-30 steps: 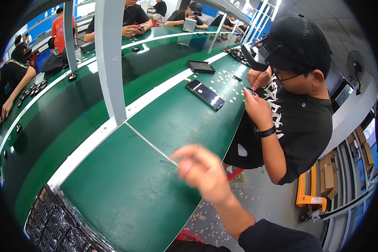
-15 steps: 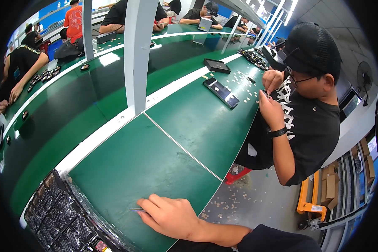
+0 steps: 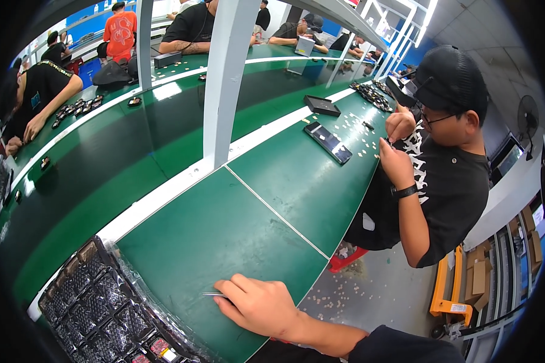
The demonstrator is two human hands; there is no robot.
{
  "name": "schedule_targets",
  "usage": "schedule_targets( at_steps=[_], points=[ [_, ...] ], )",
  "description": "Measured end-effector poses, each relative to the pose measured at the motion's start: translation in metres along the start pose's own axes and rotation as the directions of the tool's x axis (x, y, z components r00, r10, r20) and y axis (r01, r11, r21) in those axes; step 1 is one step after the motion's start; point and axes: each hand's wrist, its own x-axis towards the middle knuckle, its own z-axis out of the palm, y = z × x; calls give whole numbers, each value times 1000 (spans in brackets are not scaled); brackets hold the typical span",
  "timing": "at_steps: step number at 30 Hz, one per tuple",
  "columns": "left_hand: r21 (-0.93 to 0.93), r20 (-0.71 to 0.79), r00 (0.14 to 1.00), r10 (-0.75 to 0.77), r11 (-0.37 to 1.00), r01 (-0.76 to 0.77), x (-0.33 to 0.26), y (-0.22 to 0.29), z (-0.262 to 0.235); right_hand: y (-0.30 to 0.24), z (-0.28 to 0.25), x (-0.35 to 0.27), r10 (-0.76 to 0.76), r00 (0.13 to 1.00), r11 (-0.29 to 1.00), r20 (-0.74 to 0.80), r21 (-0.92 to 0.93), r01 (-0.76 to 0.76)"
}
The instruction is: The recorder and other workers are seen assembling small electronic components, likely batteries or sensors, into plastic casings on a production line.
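Observation:
My right hand [image 3: 259,304] rests over the green work surface [image 3: 224,230], its thumb and forefinger pinched on a thin metal tool, which looks like tweezers [image 3: 211,294]. Only the slim tips stick out to the left of the fingers. My left hand is out of sight. At the lower left lies a black plastic tray [image 3: 106,302] with several compartments. Most pockets that show hold nothing but shine; near the bottom edge one carries a small red, white and yellow part [image 3: 161,347].
A co-worker [image 3: 448,157] sits to the right, both hands raised around a small thing. Before that person lie a phone-like black slab [image 3: 328,143], a black box [image 3: 321,105] and scattered pale bits. A white post [image 3: 224,91] rises beside the green conveyor belt [image 3: 133,145].
The whole view has shifted, so the scene sits further right and more of the tray shows. My right hand keeps its pinch on the tweezers.

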Motion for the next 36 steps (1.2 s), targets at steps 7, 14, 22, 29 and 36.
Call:
schedule_targets(
  at_steps=[7,14,22,29,36],
  points=[
    [-59,-86,996,34,997,-40,4,-14,2,-1,1,2,7,1000,1000,30,23,-7],
    [-93,-215,975,51,993,-72,-10,-19,-10,-3,-1,5,24,999,1000,30,-1,-24],
    [-142,-338,938,74,982,-128,-15,-30,-11,-4,-2,4,21,998,1000,62,-23,-19],
    [-180,-499,862,87,963,-202,-46,-45,-19,-5,-2,6,51,997,999,51,-6,-50],
    [-203,-623,777,89,941,-270,-72,-54,-26,-7,4,6,60,998,998,10,35,-61]
  ],
)
